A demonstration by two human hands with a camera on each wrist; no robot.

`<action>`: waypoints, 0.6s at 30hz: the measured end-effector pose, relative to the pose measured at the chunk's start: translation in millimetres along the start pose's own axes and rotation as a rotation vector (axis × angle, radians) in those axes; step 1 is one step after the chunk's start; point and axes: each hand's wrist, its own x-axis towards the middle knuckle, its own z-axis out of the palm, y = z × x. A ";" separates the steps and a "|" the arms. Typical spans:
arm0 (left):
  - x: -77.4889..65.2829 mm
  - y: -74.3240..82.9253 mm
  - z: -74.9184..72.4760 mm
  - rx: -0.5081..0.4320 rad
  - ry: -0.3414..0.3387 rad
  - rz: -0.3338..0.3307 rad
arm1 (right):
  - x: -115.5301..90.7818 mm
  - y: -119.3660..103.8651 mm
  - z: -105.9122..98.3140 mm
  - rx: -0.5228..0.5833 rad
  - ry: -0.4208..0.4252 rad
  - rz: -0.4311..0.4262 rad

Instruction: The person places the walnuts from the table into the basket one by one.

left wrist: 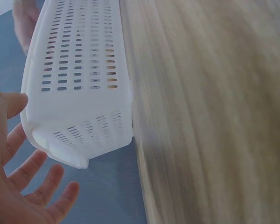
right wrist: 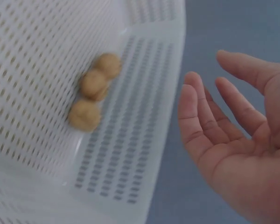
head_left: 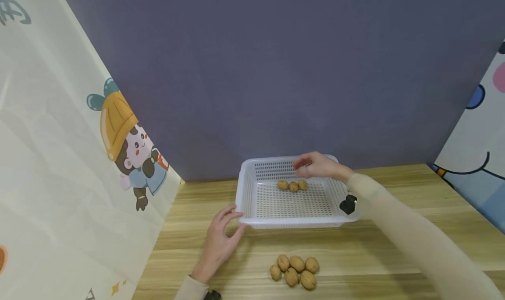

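A white perforated plastic basket point(head_left: 292, 221) sits on the table with three walnuts point(head_left: 293, 186) grouped toward its back side; the right wrist view also shows these walnuts point(right wrist: 86, 115). My left hand point(head_left: 222, 243) is at the basket's front left corner, thumb and fingers spread right at the rim. In the left wrist view, that hand point(left wrist: 14, 154) has its fingers loosely extended beside the corner. Over the back right part of the basket, my right hand point(head_left: 317, 165) hangs with relaxed, slightly bent fingers. Nothing lies in its palm in the right wrist view.
Several walnuts point(head_left: 292, 277) lie in a cluster on the wooden table point(head_left: 375, 247), in front of the basket. A dark blue-grey panel point(head_left: 276, 72) rises behind the basket. Printed walls point(head_left: 59, 160) stand at the left and right sides.
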 end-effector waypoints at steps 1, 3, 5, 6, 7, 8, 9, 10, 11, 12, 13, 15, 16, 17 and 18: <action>0.1 -0.1 0.2 0.000 0.001 -0.001 | -3.5 -4.5 0.9 0.001 0.009 -0.017; 0.0 0.2 0.3 0.001 -0.002 -0.007 | -11.6 -12.5 3.2 0.008 0.027 -0.051; 0.0 0.4 0.5 0.002 -0.003 -0.011 | -21.0 -18.1 6.1 0.006 0.039 -0.083; 0.0 0.6 0.6 0.002 -0.005 -0.014 | -25.8 -20.4 7.9 0.007 0.045 -0.094; 0.0 0.6 0.7 0.003 -0.007 -0.016 | -30.9 -22.2 10.1 0.002 0.051 -0.112; -0.1 0.5 0.9 0.005 -0.008 -0.017 | -35.9 -23.4 12.4 0.002 0.056 -0.124; 0.0 0.5 0.9 0.004 -0.010 -0.017 | -40.9 -24.5 14.9 0.005 0.055 -0.133; -0.1 0.4 1.0 0.003 -0.010 -0.016 | -46.0 -25.8 17.7 0.007 0.057 -0.144; -0.2 0.1 1.2 0.006 -0.009 -0.014 | -50.8 -26.6 20.6 0.013 0.054 -0.156; -0.3 0.0 1.2 0.008 -0.008 -0.012 | -55.7 -27.8 23.8 0.023 0.053 -0.168; -0.3 0.0 1.0 0.008 -0.008 -0.010 | -60.6 -28.4 27.2 0.030 0.050 -0.186; -0.5 0.2 0.5 0.010 -0.006 -0.006 | -69.9 -29.6 34.7 0.045 0.047 -0.209; -0.7 0.3 0.2 0.011 -0.005 -0.004 | -74.4 -30.0 38.7 0.047 0.049 -0.227; -0.7 0.5 -0.2 0.012 -0.005 -0.003 | -78.5 -30.0 42.8 0.047 0.048 -0.246; -0.9 0.8 -0.7 0.011 -0.005 -0.003 | -82.4 -30.1 47.0 0.045 0.048 -0.268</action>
